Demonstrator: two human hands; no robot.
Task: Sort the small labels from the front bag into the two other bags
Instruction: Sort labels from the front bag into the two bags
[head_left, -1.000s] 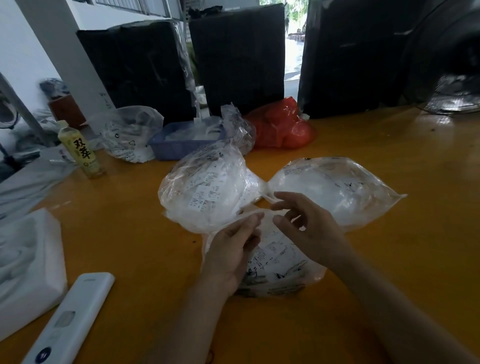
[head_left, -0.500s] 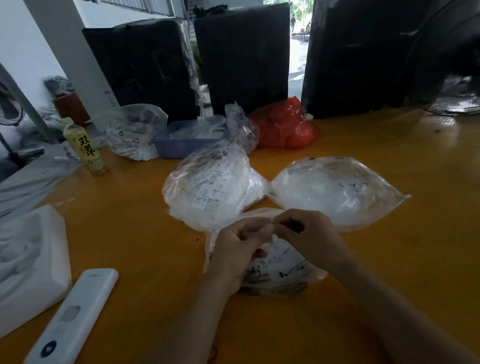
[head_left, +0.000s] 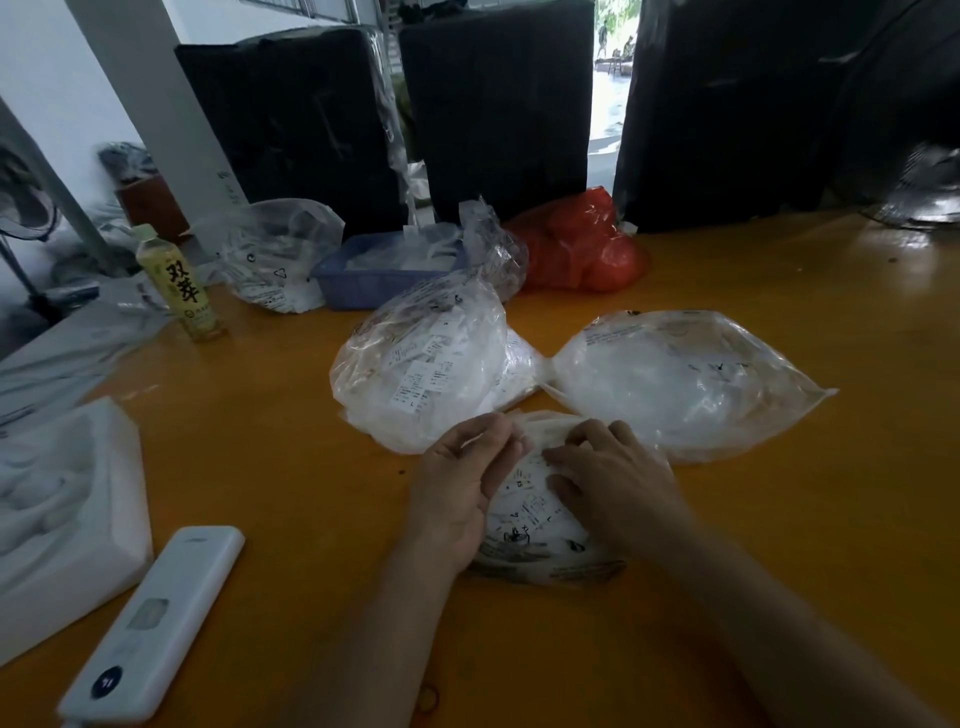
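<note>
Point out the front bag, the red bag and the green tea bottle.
front bag (head_left: 530, 525): head view, on its printed clear side between the two hands.
red bag (head_left: 576, 244): head view, on the middle of its bulging front.
green tea bottle (head_left: 182, 291): head view, on its label.

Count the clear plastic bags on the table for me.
4: the front bag under both hands, the left bag and right bag behind it, and a far bag beside the bottle. More plastic near the blue tray is unclear.

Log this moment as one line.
step: opening front bag | left hand: grips bag mouth | right hand: on bag mouth | labels: none out yet
</note>
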